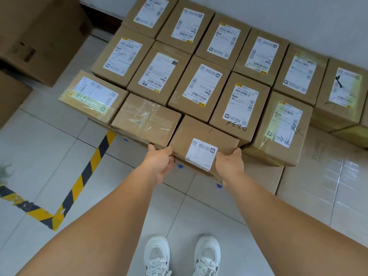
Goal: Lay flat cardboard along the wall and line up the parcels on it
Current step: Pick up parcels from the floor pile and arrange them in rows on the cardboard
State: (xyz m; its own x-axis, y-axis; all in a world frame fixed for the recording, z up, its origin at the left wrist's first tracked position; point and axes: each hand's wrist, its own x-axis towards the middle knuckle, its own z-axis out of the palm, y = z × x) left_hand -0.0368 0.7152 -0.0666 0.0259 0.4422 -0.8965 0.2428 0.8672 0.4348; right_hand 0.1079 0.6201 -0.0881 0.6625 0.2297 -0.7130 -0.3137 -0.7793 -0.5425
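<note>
Far left: large plain brown cardboard cartons (37, 36) stand stacked on the pale tiled floor (49, 156), apart from the parcels.
Floor marking: a yellow-and-black striped hazard tape (87, 166) runs over the tiles at lower left, bending into a corner.
Left hand (161, 162): it grips the near left corner of the front parcel, thumb over the top edge, fingers curled under and hidden; closed on the box.
Front parcel: a small brown cardboard box with a white shipping label folded over its near edge (203, 144), held between both hands at the near row, touching the tape-wrapped brown box (147, 120) to its left.
Right hand (230, 164): it clamps the near right corner of the same box, thumb on top, fingers wrapped below, out of sight.
Parcel rows: brown labelled cardboard parcels (201, 88) sit tightly side by side in rows running back to the white wall (298, 18).
Flat cardboard: a brown flattened cardboard sheet (262, 176) lies on the floor under the parcels, its near edge showing beside the right wrist.
Right side: glossy tape-covered flat cardboard (328, 176) lies along the floor, touching the brown sheet.
Bottom: white lace-up sneakers (157, 255) stand on the tiles.
</note>
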